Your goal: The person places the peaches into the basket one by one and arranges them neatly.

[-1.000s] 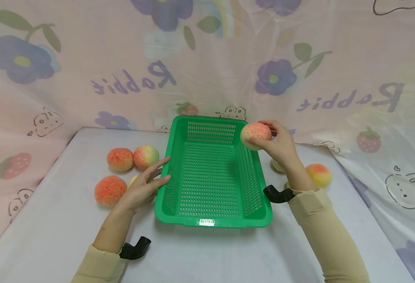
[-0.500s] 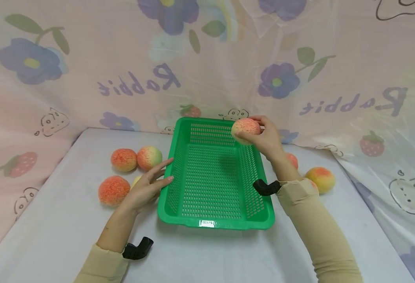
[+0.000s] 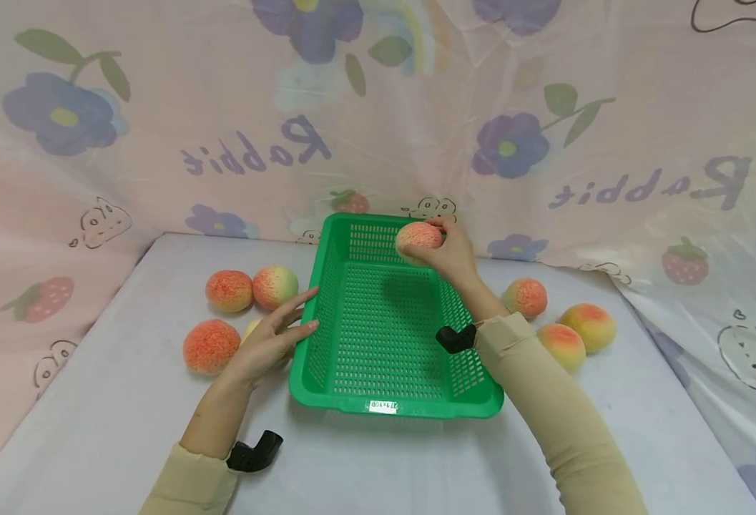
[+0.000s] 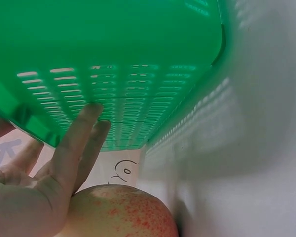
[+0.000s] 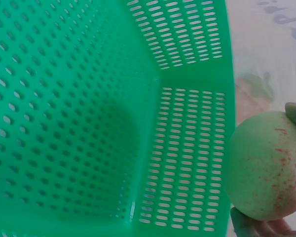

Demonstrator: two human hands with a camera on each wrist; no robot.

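Note:
A green plastic basket (image 3: 384, 336) with slotted walls stands mid-table. My right hand (image 3: 450, 254) grips a red-and-cream peach (image 3: 418, 239) over the basket's far end. In the right wrist view this peach (image 5: 266, 168) shows between fingers and thumb, with the far wall beside it. My left hand (image 3: 271, 343) rests at the basket's left rim, thumb and index fingertips on the edge. Two other fingers (image 4: 81, 143), fairly straight, touch the outer slotted wall in the left wrist view. Just below that hand lies another peach (image 4: 123, 212).
Left of the basket lie two peaches at the back (image 3: 229, 290) (image 3: 275, 287), a redder peach (image 3: 212, 347) nearer, and a partly hidden yellow one. On the right are a red peach (image 3: 527, 297) and two yellow-orange peaches (image 3: 588, 327) (image 3: 561, 346). A printed cloth (image 3: 378, 129) hangs behind.
My right hand has carried the peach leftward from the basket's right rim to over its inside. The fruit on the right has come into fuller view. My left hand stays at the rim.

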